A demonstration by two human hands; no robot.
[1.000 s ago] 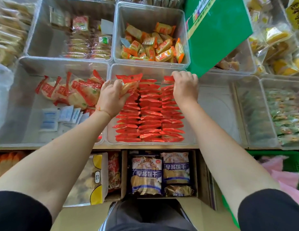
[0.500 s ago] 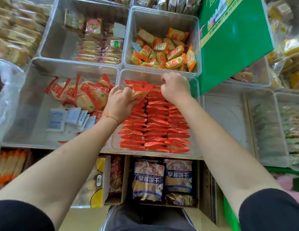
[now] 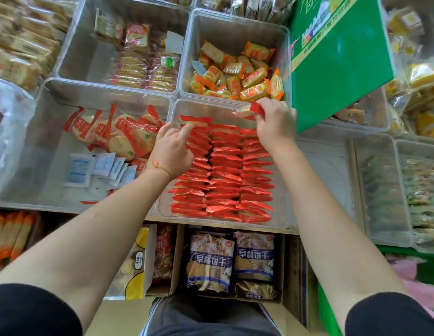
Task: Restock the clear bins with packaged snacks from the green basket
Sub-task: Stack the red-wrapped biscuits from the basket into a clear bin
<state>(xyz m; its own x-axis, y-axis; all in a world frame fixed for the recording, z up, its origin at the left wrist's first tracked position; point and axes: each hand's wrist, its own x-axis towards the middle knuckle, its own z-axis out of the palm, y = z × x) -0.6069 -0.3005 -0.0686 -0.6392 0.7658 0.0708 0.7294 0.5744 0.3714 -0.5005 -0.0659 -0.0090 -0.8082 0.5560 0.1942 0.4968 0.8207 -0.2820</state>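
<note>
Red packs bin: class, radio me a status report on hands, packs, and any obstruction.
Left hand touching back pack. Right hand pinching one red pack over bin. Nothing in the way.

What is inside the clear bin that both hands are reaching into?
The clear bin holds three rows of red snack packets standing on edge. The left hand touches the far packet; the right hand pinches one above. The bin's floor is covered.

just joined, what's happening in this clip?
A person is filling a clear bin with red snack packets, already lined up in three rows. The right hand pinches one red packet above the bin's far end. The left hand touches the top packet of the left row with its fingers.
</note>
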